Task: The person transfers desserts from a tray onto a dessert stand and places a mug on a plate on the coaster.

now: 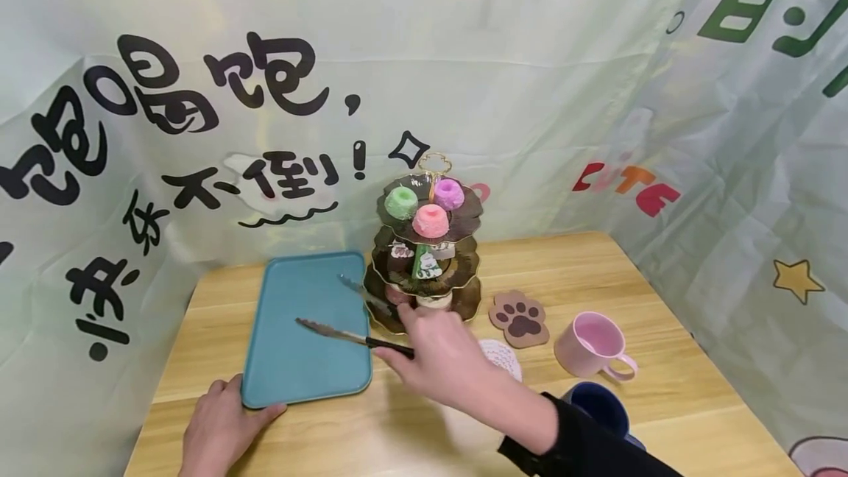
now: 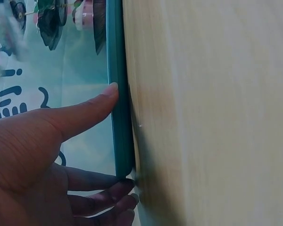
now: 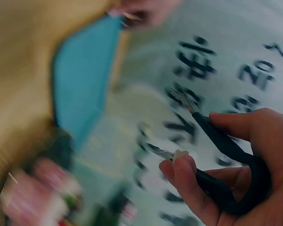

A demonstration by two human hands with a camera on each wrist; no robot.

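My left hand point(image 1: 218, 425) holds the near left corner of a blue tray point(image 1: 281, 359). In the left wrist view, the thumb lies along the tray's edge point(image 2: 118, 61) and the fingers meet its corner. My right hand point(image 1: 450, 359) grips food tongs with black handles point(image 3: 219, 136) and metal tips. The tongs point(image 1: 331, 330) are spread apart over the right part of the tray, with nothing between their tips. Just beyond the right hand stands a dark three-tier stand point(image 1: 468, 271). Green point(image 1: 401, 202), pink point(image 1: 430, 221) and purple point(image 1: 448, 195) cakes sit on its top tier.
Cake pieces point(image 1: 428, 263) are on the stand's middle tier, and more on the lowest, partly hidden by the right hand. To the right lie a paw-shaped coaster point(image 1: 520, 320), a white round mat point(image 1: 501, 357), a pink mug point(image 1: 583, 348) and a dark blue mug point(image 1: 599, 405). A printed cloth point(image 1: 530, 94) hangs behind.
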